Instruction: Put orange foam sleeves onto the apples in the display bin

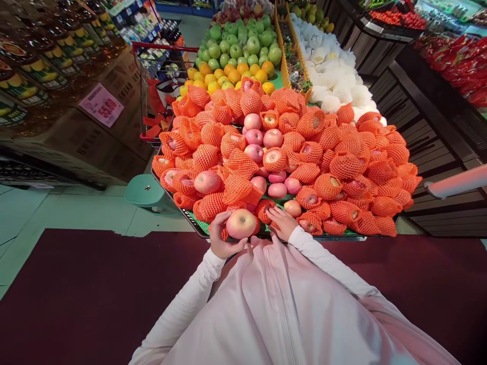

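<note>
A bare pink-and-yellow apple [241, 224] rests in the curled fingers of my left hand [220, 237], stem end up, at the front edge of the display. Beside it, my right hand [282, 223] has its fingers on the right edge of an orange foam net [263, 211]. Whether an apple is inside that net, I cannot tell. Just beyond my hands lie several bare apples [277, 190], one of them [292, 208] near my right fingertips. Around these are heaped many apples in orange foam nets [353, 165].
Behind the apples are oranges [232, 75], green fruit [236, 45] and white-wrapped fruit [323, 61]. A mint-green stool [146, 190] stands at the left, near a red-handled shopping cart [167, 48]. Bottles on cartons [110, 147] line the left side.
</note>
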`<state>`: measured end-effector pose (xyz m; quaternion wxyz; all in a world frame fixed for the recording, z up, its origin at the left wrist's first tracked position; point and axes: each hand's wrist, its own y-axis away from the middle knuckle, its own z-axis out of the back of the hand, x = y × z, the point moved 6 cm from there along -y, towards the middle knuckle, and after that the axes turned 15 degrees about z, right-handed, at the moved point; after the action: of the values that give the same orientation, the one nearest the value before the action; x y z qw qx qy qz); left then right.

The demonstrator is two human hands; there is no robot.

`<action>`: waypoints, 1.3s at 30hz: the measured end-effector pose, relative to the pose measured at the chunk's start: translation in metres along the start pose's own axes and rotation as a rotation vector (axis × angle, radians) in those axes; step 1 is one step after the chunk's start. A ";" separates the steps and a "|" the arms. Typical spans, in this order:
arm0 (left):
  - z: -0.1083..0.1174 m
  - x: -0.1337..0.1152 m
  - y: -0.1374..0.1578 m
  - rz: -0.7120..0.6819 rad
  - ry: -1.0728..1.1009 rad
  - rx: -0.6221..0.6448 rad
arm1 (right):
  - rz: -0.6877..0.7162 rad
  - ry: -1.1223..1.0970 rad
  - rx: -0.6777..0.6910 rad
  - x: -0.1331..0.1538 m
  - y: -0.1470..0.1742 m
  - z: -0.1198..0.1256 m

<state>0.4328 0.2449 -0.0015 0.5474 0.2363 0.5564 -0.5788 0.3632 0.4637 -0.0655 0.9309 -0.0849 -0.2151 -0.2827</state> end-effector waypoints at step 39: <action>-0.003 -0.024 -0.030 -0.131 -0.541 0.007 | -0.194 -0.309 -0.660 -0.014 0.062 0.059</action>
<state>0.4117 0.2502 0.0308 0.6365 0.0385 0.4020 -0.6570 0.3671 0.5385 -0.0214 0.7790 -0.4011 -0.2575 -0.4074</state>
